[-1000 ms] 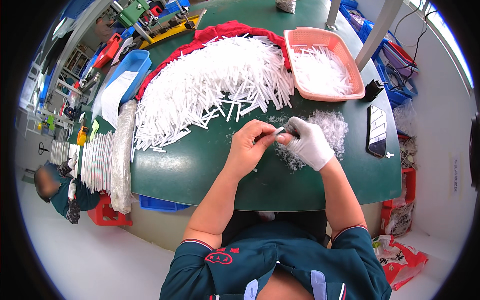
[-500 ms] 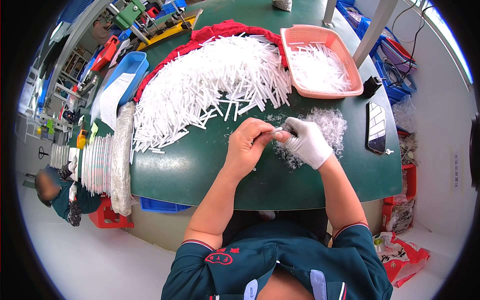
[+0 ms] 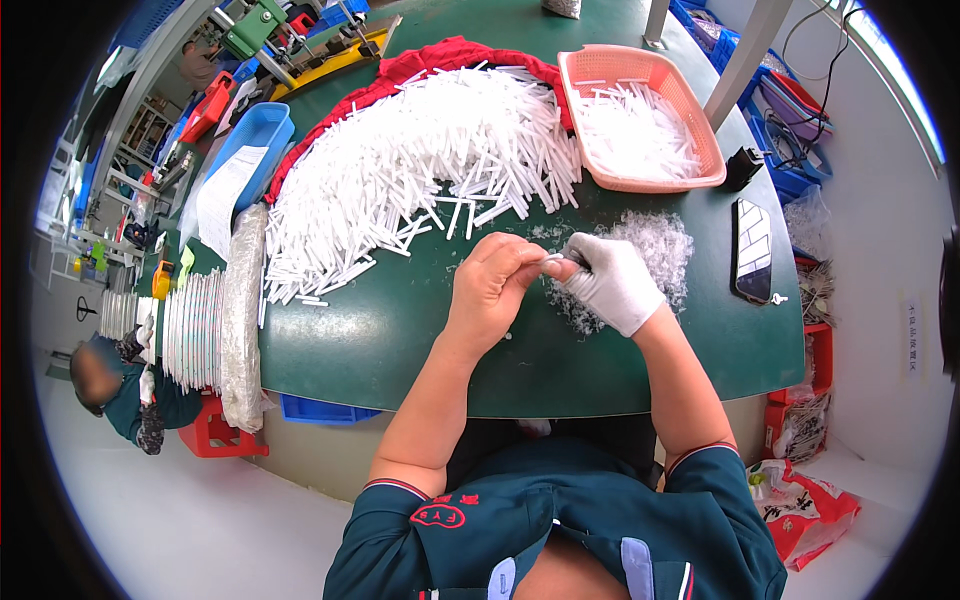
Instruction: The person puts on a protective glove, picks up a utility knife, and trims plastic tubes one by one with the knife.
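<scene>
My bare left hand (image 3: 492, 290) pinches a short white plastic tube (image 3: 551, 259) between thumb and fingertips, over the middle of the green table. My right hand (image 3: 618, 285) wears a white glove that leaves the thumb tip bare. Its curled fingers are closed at the tube's other end. A dark spot shows between them, but what they grip is too small to make out. Fine white plastic shavings (image 3: 665, 250) lie beside and under the right hand. Beyond my hands a large heap of white tubes (image 3: 430, 150) rests on a red cloth (image 3: 440, 55).
A pink basket (image 3: 715, 165) with more white tubes stands at the far right. A phone (image 3: 751, 250), a key (image 3: 779, 299) and a black box (image 3: 743, 169) sit along the right edge. At left are a blue tray (image 3: 268, 125) and stacked discs (image 3: 195, 330), where another person works.
Both hands stay almost in place. The left fingertips have shifted slightly on the tube, and the view has moved a little.
</scene>
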`<state>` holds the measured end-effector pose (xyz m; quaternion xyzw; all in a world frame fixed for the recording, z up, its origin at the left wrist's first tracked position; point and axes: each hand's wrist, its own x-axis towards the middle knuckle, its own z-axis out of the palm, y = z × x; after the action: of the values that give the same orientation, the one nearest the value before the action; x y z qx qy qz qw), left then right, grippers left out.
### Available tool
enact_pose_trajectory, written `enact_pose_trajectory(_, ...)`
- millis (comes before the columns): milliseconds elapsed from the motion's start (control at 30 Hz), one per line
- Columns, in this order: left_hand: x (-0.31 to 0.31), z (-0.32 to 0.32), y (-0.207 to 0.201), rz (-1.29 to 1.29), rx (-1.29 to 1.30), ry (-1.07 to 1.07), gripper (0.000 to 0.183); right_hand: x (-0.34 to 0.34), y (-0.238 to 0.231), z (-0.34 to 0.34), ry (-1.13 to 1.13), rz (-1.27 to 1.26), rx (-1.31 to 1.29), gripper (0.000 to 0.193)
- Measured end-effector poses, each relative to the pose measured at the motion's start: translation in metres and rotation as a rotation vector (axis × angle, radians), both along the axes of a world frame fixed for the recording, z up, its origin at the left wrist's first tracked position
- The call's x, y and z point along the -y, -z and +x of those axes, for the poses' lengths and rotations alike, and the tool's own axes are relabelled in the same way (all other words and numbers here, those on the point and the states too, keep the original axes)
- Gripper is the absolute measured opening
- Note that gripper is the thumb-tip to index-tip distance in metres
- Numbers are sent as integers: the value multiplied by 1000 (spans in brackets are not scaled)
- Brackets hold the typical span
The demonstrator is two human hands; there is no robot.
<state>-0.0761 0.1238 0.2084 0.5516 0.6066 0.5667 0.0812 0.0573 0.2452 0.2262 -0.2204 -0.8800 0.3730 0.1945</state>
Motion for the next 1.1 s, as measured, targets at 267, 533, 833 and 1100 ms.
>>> enact_pose_trajectory(267, -2, -1, 2, -1, 25, 18, 22, 0, -3, 1, -4, -15, 54, 35)
enact_pose_trajectory(533, 2, -2, 2, -37, 119, -39, 12, 0, -6, 0, -51, -158, 131, 42)
enact_pose_trajectory(833, 7, -2, 1, -218, 406, 40, 10, -2, -4, -4, 38, -648, -148, 17)
enact_pose_trajectory(1100, 6, -1, -2, -208, 585, 98, 14, -7, -5, -3, 261, -897, -225, 11)
